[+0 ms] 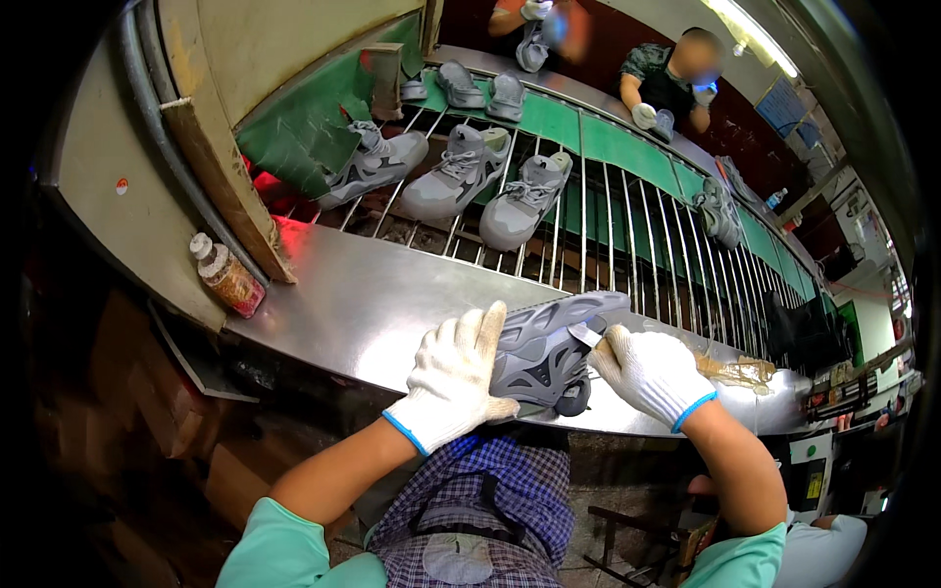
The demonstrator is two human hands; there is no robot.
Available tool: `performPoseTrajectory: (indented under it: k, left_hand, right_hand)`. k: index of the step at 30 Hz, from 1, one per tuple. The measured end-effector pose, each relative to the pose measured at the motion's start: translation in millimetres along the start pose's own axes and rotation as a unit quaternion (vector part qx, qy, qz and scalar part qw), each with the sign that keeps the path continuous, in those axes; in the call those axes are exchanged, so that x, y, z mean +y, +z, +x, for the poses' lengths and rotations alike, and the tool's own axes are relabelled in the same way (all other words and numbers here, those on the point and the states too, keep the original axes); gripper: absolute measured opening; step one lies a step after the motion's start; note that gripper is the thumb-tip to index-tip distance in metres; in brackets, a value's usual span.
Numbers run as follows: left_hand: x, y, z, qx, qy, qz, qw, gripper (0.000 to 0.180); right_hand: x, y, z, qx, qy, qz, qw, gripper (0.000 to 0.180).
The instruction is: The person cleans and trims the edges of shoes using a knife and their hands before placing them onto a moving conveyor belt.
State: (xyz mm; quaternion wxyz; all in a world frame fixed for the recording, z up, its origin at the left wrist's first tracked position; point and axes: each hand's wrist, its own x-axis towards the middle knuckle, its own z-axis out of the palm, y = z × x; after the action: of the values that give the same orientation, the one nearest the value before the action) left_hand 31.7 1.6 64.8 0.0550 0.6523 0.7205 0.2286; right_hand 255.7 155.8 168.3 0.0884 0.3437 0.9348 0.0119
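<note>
A grey sneaker (544,358) lies on its side at the near edge of the metal table, its sole turned away from me. My left hand (451,377), in a white knit glove with a blue cuff, grips it by one end, the thumb against the near side. Also gloved, my right hand (655,370) is closed near the other end. A small flat whitish piece (585,335) sticks out from its fingertips and meets the shoe's side; its kind cannot be made out.
Beyond the steel ledge (343,294), three grey sneakers (459,171) stand on a rack of metal rods (627,235). More shoes rest on the green strip (559,120) and at right (718,211). A bottle (225,274) stands at left. Two co-workers (676,78) handle shoes opposite.
</note>
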Motion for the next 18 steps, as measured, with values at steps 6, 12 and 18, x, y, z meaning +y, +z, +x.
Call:
performPoseTrajectory:
  k: [6, 12, 18]
  left_hand:
    - [3.0, -11.8, 8.9, -0.061, -0.023, 0.019, 0.998, 0.136]
    - [-8.9, -15.7, 11.5, -0.058, -0.002, 0.003, 0.998, 0.131]
    - [-17.8, -19.5, 2.5, -0.017, -0.003, -0.005, 1.000, 0.120]
  right_hand:
    - [16.9, -1.8, 20.9, -0.092, -0.011, 0.085, 0.992, 0.044]
    - [-67.4, 24.1, 39.5, -0.104, -0.096, 0.214, 0.967, 0.049]
    - [-49.5, 0.0, 32.8, -0.094, -0.050, 0.155, 0.982, 0.047]
